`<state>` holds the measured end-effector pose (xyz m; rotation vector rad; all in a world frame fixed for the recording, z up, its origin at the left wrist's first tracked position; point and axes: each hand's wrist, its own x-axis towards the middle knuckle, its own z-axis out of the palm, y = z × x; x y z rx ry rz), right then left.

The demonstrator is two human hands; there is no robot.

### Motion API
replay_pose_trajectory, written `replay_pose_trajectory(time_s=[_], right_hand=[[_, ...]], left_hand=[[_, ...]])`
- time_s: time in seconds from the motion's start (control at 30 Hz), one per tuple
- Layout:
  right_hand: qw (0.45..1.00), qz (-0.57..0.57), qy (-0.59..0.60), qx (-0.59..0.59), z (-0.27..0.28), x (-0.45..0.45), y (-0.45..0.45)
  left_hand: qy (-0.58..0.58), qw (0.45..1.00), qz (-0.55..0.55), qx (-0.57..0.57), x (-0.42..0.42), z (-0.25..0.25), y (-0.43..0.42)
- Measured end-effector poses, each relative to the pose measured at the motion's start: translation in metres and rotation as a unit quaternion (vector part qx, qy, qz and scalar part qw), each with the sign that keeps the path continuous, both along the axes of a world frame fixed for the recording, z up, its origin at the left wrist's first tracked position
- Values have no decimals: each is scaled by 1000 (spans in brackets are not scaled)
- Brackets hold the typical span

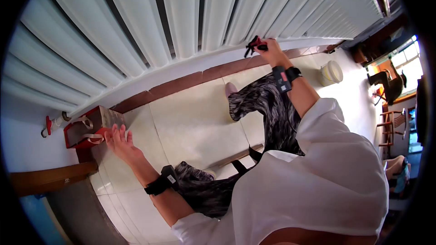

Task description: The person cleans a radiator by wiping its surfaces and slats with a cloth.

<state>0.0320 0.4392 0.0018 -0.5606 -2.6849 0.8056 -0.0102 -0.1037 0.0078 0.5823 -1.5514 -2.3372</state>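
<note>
My right hand (271,53) is closed round a small red-and-black object (256,45) with thin black ends sticking out; its exact kind is not clear. It is held by the lower edge of a white radiator (181,18) with long columns. My left hand (121,145) has its fingers spread and holds nothing. Right beside it stands a red-edged paper gift bag (106,120) with pale ribbon handles; whether the fingertips touch a handle I cannot tell. Both wrists wear black straps with small boxes.
A red-handled valve (48,125) sits at the radiator's left end. On the tiled floor (190,113), a pale bucket (331,73) stands to the right, with a wooden chair (393,124) farther off. My shoe (230,90) is near the brown skirting (181,81).
</note>
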Motion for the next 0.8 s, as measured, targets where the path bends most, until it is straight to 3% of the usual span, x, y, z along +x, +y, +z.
replay_pose_trajectory(time_s=[0.07,0.1,0.13,0.17,0.2,0.23,0.27,0.3,0.37,0.47,0.5,0.53,0.57,0.6,0.63,0.67,0.7,0.77,0.8], right_hand=[[983,44,65,164,-19,-19,-22],[936,71,189,289,-18,-23,-54],[985,-60,44,157,-35,-55,-61],[988,-87,-37,120,-58,-75,-70],[982,-111,-123,90,-80,-94,-79],[977,-32,-137,162,-88,-104,-90],[996,75,-8,50,-58,-85,-117],[975,173,124,-59,-13,-53,-151],[984,106,71,-124,20,-40,-164],[979,117,161,-33,-17,-27,-110],[978,49,198,39,-33,-18,-83],[984,26,169,45,-26,-5,-55],[1000,-12,22,-5,-31,-2,-15],[993,-86,71,34,-42,2,16],[988,-87,-26,127,-37,4,45],[987,-91,12,134,-25,9,50],[985,-145,-45,87,-25,7,61],[955,-142,-176,190,-38,-13,78],[913,-71,-283,286,-40,-31,54]], left_hand=[[6,1000,-2,-11,-1,2,4],[13,1000,-7,-16,-2,2,4],[12,1000,-6,-20,-4,0,4],[11,1000,-8,-21,-6,-4,5],[11,1000,-10,-21,-8,-7,6],[14,1000,-13,-22,-11,-11,6],[-3,999,-14,-35,-13,-16,6],[-18,998,-22,-48,-15,-19,7],[-33,997,-30,-62,-14,-20,8],[-27,996,-45,-72,-10,-21,4],[-31,996,-37,-75,-7,-21,2],[-31,996,-41,-75,-5,-20,1],[-40,995,-37,-78,-5,-18,1],[-51,995,-34,-81,-4,-17,1],[-51,995,-35,-81,-3,-14,2],[-45,994,-38,-87,0,-10,3],[-41,994,-42,-93,2,-8,3],[-32,994,-39,-95,2,-6,4],[-24,994,-36,-96,1,-6,4]])
